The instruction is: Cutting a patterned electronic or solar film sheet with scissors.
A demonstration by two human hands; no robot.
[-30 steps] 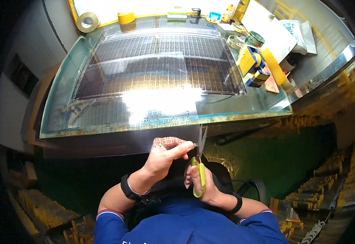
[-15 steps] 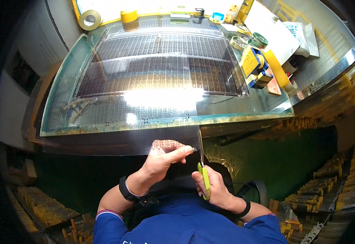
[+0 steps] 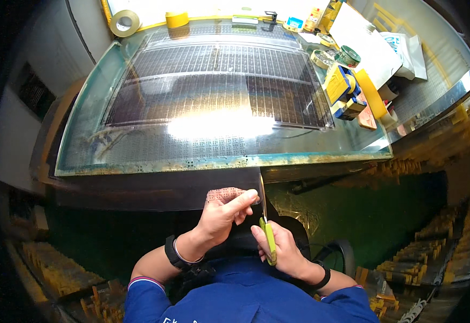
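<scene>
A clear film sheet (image 3: 138, 189) printed with rows of small dark marks lies over the glass-topped table (image 3: 348, 134), its near part overhanging the front edge. My left hand (image 3: 216, 215) pinches its near right corner between thumb and fingers; the curled fingers show through the film. My right hand (image 3: 288, 250) is wrapped around the yellow-green handles of scissors (image 3: 270, 239). Their blades point away from me along the sheet's right edge, just right of my left fingertips. How far apart the blades are cannot be made out.
Glare covers the tabletop's middle. Tape rolls (image 3: 348, 56), a yellow-and-blue tape dispenser (image 3: 340, 86) and a white sheet (image 3: 364, 48) occupy the right side. A wide tape roll (image 3: 124, 23) stands at the back left. Yellowish stacked strips (image 3: 423, 250) lie lower right.
Both hands keep their grips. The scissors and the held film corner have shifted slightly left relative to the table, and the sheet's overhanging part sits a little lower.
</scene>
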